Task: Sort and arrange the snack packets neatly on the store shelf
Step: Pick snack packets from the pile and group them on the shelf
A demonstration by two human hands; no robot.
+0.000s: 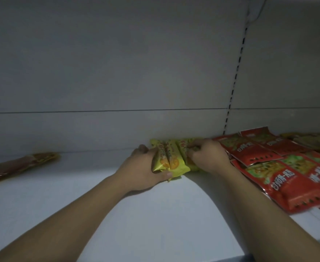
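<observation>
Red packets (295,188) lie beside the right hand (209,156), which with the left hand (142,167) grips yellow packets (174,163) in curled fingers (194,157).

Both bare forearms reach forward over a white shelf (155,214) toward its grey back panel (117,72). The left hand (144,167) grips a row of yellow snack packets (172,161) standing on edge against the panel, its thumb lying across their near ends and its fingers wrapped round the left side. The right hand (208,156) holds the same row from the right with curled fingers. Just beside that hand, red snack packets (257,154) lie flat and overlapping, with more yellowish packets (316,140) behind them. Well apart on the left lies a brownish packet (23,164). A slotted upright strip (236,76) runs up the panel.
</observation>
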